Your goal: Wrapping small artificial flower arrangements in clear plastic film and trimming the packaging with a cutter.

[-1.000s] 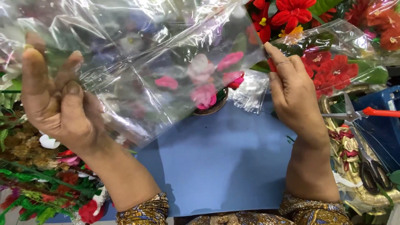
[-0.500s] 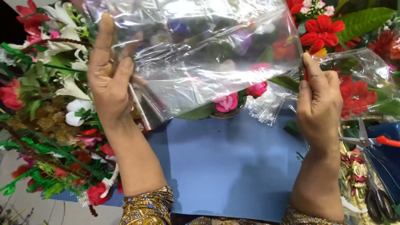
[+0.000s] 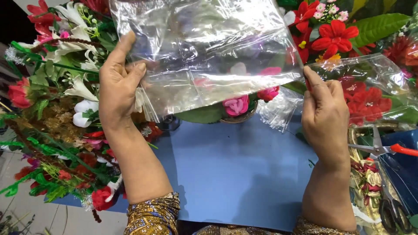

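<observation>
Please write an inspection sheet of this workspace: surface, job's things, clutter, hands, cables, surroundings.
Surface: flat blue sheet, mostly bare.
Job's things: clear crinkled plastic film, held up between both hands.
Clutter: red-handled scissors and dark-handled scissors at right; small bowl of pink fabric roses behind the film.
Hands: left hand pinches the film's left edge; right hand pinches its right corner.
Cables: nothing seen.
Surroundings: artificial flowers and leaves on both sides.

One clear plastic bag (image 3: 209, 56), rectangular and crinkled, is held up above the blue sheet (image 3: 235, 174), pinched at its lower corners by the left hand (image 3: 116, 89) and right hand (image 3: 324, 115). A second clear wrapper (image 3: 370, 87) lies at right over red flowers. No labels, signs or screens observed.
</observation>
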